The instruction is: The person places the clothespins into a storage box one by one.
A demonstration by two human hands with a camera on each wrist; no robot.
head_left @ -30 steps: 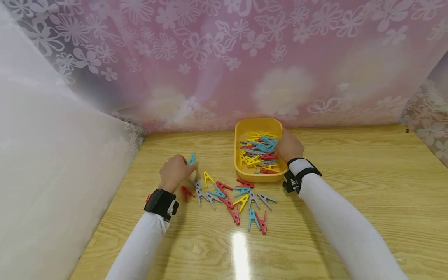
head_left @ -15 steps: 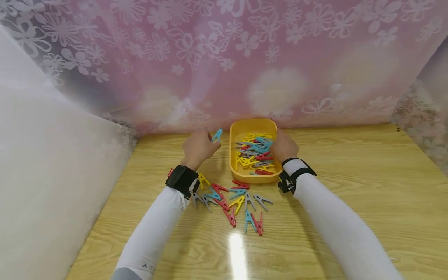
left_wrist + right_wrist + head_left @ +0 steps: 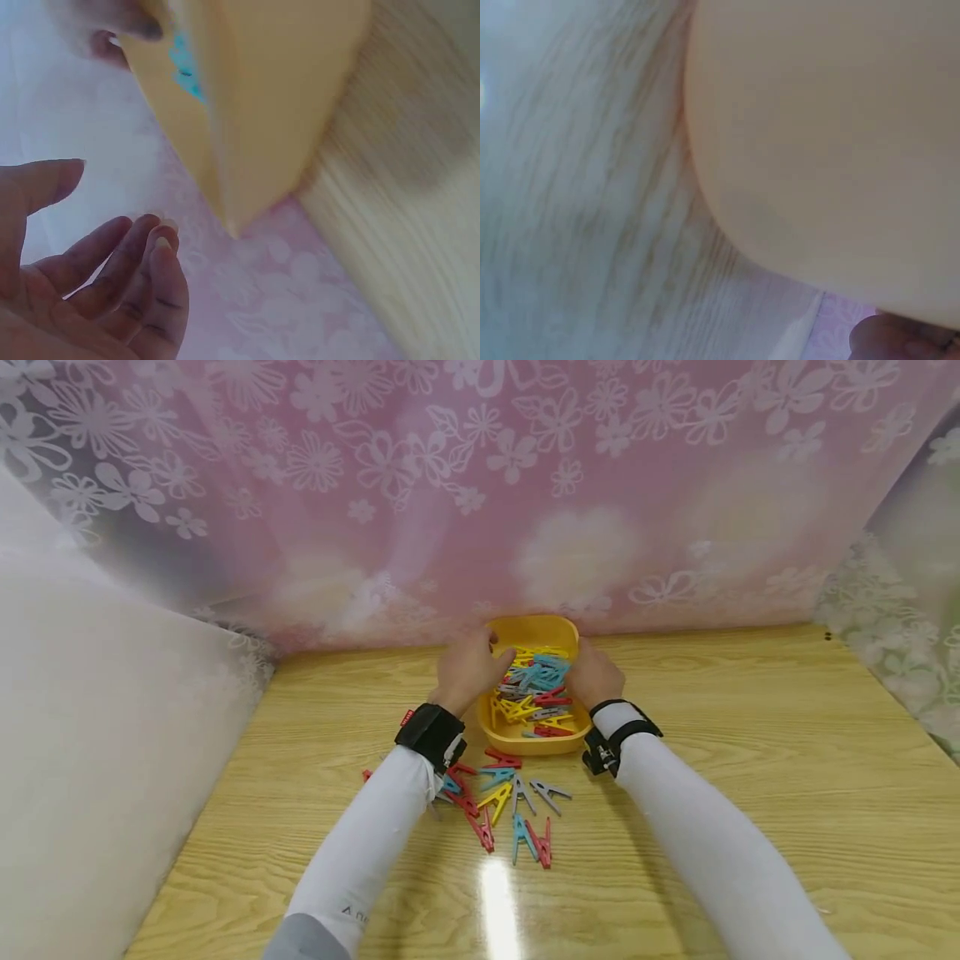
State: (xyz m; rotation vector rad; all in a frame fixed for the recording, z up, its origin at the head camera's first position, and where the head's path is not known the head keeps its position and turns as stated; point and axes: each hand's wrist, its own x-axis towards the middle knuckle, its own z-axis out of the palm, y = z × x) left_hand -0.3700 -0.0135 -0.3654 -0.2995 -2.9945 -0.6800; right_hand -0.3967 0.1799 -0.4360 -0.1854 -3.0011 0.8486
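My left hand [image 3: 467,670] is over the left rim of a yellow plastic basket [image 3: 536,747]. In the left wrist view its thumb and fingers [image 3: 169,289] are apart, with nothing between them. Inside the basket lies a heap of blue, yellow, red and grey clothespins [image 3: 517,708]. My right hand [image 3: 596,677] grips the basket's right rim, its thumb over the edge in the left wrist view. Basket wall [image 3: 817,150] fills most of the right wrist view, where only a fingertip of the right hand [image 3: 892,339] shows.
Several loose clothespins lie on the wooden table [image 3: 712,710] in front of the basket, including a yellow one [image 3: 497,797] and a grey one [image 3: 550,793]. My left forearm hides some of them. A pink flowered curtain [image 3: 450,527] hangs right behind the basket.
My left hand has carried a blue clothespin from the table up and right to the basket and let it go there. The right hand keeps its hold on the rim.
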